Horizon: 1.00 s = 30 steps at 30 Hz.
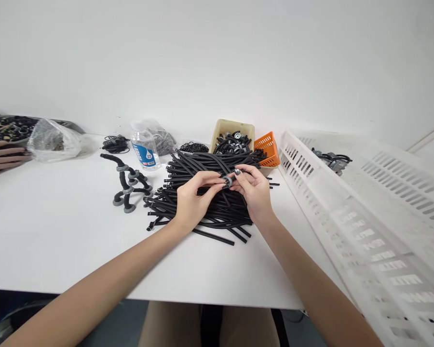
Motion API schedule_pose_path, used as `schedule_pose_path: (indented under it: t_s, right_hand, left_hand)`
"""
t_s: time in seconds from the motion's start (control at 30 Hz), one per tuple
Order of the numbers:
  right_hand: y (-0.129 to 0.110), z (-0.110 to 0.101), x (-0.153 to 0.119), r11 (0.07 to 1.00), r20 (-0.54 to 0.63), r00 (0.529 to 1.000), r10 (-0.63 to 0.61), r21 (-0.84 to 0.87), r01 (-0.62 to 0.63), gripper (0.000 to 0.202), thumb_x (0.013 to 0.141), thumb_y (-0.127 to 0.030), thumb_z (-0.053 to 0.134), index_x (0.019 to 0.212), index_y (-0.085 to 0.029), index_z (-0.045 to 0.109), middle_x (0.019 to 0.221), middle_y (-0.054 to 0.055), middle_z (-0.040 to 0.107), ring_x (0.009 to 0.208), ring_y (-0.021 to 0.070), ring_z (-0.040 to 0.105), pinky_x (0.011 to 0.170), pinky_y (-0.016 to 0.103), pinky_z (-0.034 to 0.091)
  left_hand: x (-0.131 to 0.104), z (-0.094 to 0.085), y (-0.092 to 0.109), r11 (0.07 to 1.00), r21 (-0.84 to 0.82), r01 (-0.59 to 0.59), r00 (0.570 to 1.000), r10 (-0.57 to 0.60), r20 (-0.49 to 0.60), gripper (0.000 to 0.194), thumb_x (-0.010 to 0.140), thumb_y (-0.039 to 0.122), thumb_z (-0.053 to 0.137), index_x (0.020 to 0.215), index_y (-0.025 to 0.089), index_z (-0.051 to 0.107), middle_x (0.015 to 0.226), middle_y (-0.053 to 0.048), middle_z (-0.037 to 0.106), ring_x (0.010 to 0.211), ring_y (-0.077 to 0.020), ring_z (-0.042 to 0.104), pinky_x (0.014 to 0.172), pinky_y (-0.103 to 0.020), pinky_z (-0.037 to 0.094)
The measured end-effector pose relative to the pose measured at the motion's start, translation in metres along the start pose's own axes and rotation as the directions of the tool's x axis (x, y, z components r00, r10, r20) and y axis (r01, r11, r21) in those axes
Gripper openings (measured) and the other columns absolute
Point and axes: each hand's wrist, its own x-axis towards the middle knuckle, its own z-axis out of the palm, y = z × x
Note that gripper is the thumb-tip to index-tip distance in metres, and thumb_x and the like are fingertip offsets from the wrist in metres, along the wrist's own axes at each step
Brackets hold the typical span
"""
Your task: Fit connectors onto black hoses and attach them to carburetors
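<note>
Above a pile of black tubes (224, 212) on the white table, both hands meet at a small black part with a grey ring (227, 181). My left hand (195, 195) pinches it from the left between thumb and fingers. From the right, my right hand (253, 192) has its fingers closed on the same part. The fingertips hide some of it. Left of the pile lie several short curved black pieces with grey rings (126, 185). Behind the tubes a beige bin (217, 130) holds similar black and grey parts.
A large white slotted crate (321, 188) runs along the right side. An orange basket (272, 149) stands beside the bin. A clear bottle (144, 149) and plastic bags (52, 142) are near the wall. Another person's hand (3, 156) shows at the far left.
</note>
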Motion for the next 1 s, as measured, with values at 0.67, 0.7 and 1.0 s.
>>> schedule_pose_path:
  t_s: [0.67,0.7,1.0]
  right_hand:
    - [-0.0010,-0.0008,0.0017,0.998,0.024,0.999,0.045,0.034,-0.046,0.035,0.070,-0.043,0.079,0.092,-0.022,0.063,0.077,-0.001,0.072,0.069,0.0148,0.070,0.065,0.028,0.058]
    - [-0.0008,-0.0010,0.0019,0.999,0.030,0.999,0.044,0.027,-0.045,0.035,0.070,-0.043,0.079,0.092,-0.022,0.063,0.077,-0.001,0.072,0.069,0.0148,0.070,0.066,0.028,0.058]
    - [-0.0009,-0.0017,0.0027,0.994,0.015,0.996,0.088,0.062,-0.088,0.034,0.068,-0.042,0.080,0.090,-0.022,0.063,0.077,-0.001,0.073,0.069,0.0141,0.070,0.067,0.027,0.059]
  left_hand:
    - [0.0051,0.0039,0.0025,0.963,-0.183,0.195,0.978,-0.178,0.107,0.016,0.086,0.033,0.069,0.095,0.020,0.066,0.111,-0.008,0.069,0.093,-0.0181,0.070,0.067,-0.025,0.061]
    - [0.0053,0.0041,0.0027,0.958,-0.199,0.209,0.975,-0.187,0.122,0.017,0.086,0.034,0.069,0.095,0.020,0.066,0.111,-0.008,0.069,0.093,-0.0185,0.070,0.068,-0.025,0.061]
    - [0.0056,0.0050,0.0045,0.924,-0.273,0.270,0.961,-0.241,0.135,0.021,0.086,0.035,0.069,0.097,0.019,0.063,0.098,-0.006,0.072,0.088,-0.0178,0.071,0.069,-0.026,0.062]
